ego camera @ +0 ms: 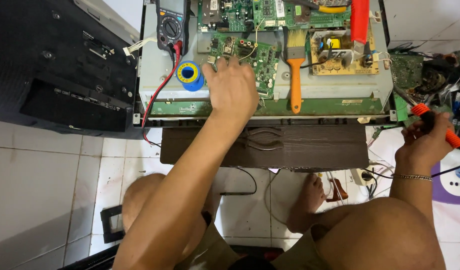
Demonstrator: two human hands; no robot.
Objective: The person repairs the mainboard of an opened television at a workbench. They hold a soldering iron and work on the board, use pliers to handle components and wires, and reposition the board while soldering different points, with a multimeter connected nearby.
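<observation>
Head view, looking down: the left hand [233,90] lies palm-down on the small green circuit board [250,62], fingers loosely spread and pressing on it, closed on nothing. That board sits on the grey metal back panel [335,85] of an opened flat screen, just right of a blue solder spool [189,75] and left of an orange-handled paintbrush [294,70]. The right hand [424,142] is well apart at the panel's right edge, fingers wrapped round the orange-and-black grip of a soldering iron [430,117] (its tip points up and left, clear of the boards). A multimeter [171,25] with a red lead lies at the top left.
</observation>
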